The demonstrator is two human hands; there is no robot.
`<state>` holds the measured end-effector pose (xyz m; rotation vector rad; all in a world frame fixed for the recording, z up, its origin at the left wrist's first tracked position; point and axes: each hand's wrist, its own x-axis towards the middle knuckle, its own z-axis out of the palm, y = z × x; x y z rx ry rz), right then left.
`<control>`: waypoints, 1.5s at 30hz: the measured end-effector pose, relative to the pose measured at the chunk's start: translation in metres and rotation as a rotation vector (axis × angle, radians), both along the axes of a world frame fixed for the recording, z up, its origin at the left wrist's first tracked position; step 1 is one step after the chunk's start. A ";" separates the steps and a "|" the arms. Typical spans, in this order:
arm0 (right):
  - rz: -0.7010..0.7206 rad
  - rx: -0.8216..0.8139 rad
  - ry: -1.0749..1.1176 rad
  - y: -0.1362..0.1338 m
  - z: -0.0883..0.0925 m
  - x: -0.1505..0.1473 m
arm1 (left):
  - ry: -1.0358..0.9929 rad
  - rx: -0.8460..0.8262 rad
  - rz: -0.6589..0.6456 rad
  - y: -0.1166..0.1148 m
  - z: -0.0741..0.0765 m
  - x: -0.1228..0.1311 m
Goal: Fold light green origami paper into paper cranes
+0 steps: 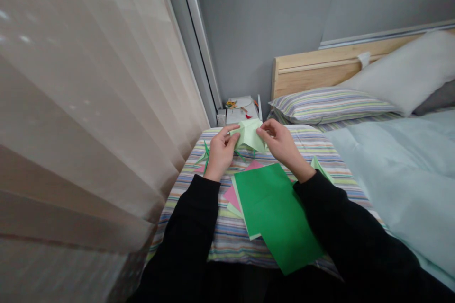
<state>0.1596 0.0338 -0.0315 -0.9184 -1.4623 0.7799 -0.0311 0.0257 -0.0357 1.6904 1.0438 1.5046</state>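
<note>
A light green sheet of folding paper [250,135], with creases and a partly folded shape, is held up between both hands above a striped cloth [220,232]. My left hand [221,150] pinches its left edge between thumb and fingers. At the right edge, my right hand [277,142] grips the paper with thumb and forefinger. Below the hands lie dark green paper sheets [273,208], overlapping pink paper [232,197] and paler green sheets. Beside my left wrist stands a folded green paper figure [206,154]. Another light green folded piece [321,168] is partly hidden behind my right forearm.
A pleated curtain [106,80] hangs along the left. Beyond the cloth, a small white stand [241,108] holds a red tassel and small items. On the right is a bed with a wooden headboard [313,75], a striped pillow [334,104] and a pale blue quilt [401,151].
</note>
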 end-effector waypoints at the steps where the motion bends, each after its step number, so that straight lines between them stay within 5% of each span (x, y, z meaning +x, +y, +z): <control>1: 0.008 -0.005 0.008 0.001 0.000 0.000 | 0.010 0.004 0.000 0.000 0.000 0.000; 10: 0.099 -0.098 0.079 0.000 -0.004 -0.002 | 0.002 0.019 0.014 0.000 -0.001 0.000; 16: -0.020 0.120 -0.180 -0.005 0.000 0.001 | 0.023 0.041 0.040 0.002 -0.004 -0.001; 24: -0.132 0.248 -0.237 -0.009 0.004 0.000 | -0.116 0.058 0.167 0.002 0.002 -0.001; 31: -0.108 0.341 -0.384 -0.013 0.005 0.000 | -0.176 -0.010 -0.010 -0.002 0.005 0.001; 37: -0.089 0.444 -0.393 -0.016 0.010 -0.001 | -0.137 0.122 0.000 -0.001 0.007 -0.001; 45: 0.039 0.301 -0.227 -0.016 0.008 -0.005 | -0.213 -0.178 -0.255 -0.008 0.007 0.006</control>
